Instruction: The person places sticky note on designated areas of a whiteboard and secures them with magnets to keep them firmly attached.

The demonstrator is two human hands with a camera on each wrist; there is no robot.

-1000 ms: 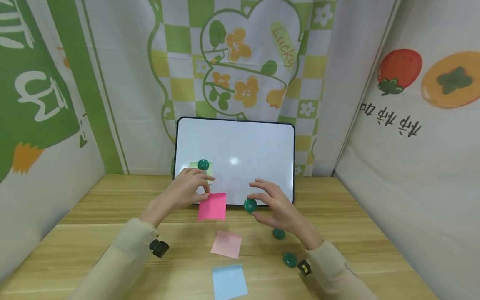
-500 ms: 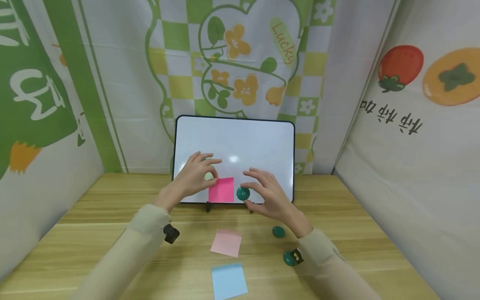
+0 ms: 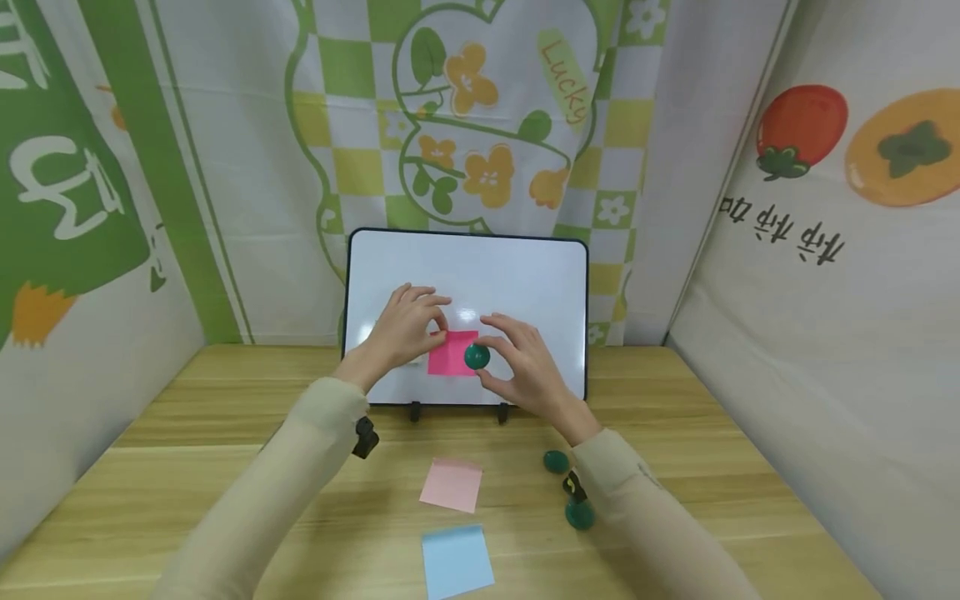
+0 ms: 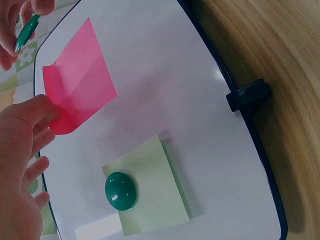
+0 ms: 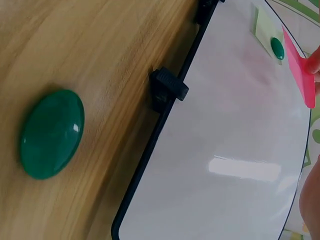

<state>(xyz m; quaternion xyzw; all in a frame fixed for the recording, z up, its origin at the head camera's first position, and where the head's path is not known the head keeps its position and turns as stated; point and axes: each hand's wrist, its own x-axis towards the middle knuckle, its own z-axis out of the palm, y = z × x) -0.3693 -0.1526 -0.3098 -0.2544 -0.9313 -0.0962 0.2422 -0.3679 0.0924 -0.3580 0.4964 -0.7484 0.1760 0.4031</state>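
Observation:
My left hand [image 3: 403, 330] pinches a bright pink sticky note [image 3: 448, 357] by its upper left corner, in front of the whiteboard [image 3: 532, 283]. Between thumb and index finger, my right hand [image 3: 528, 367] holds a round green magnet [image 3: 477, 357], which overlaps the note's right edge in the head view. The left wrist view shows that magnet [image 4: 27, 33] edge-on, apart from the pink note [image 4: 82, 75]. Lower on the board, a pale green note [image 4: 152, 192] sits under another green magnet [image 4: 120, 191]; my left hand mostly hides these in the head view.
Black feet [image 3: 502, 412] hold the whiteboard up on the wooden table [image 3: 300, 508]. A pale pink note [image 3: 452, 485] and a light blue note [image 3: 457, 562] lie in front. Two green magnets, one farther back [image 3: 556, 462] and one nearer [image 3: 580, 514], lie by my right sleeve.
Both hands have moved up and forward to the whiteboard, the left rightward with the pink sticky note, the right slightly leftward with the magnet. Note and magnet now overlap in the head view.

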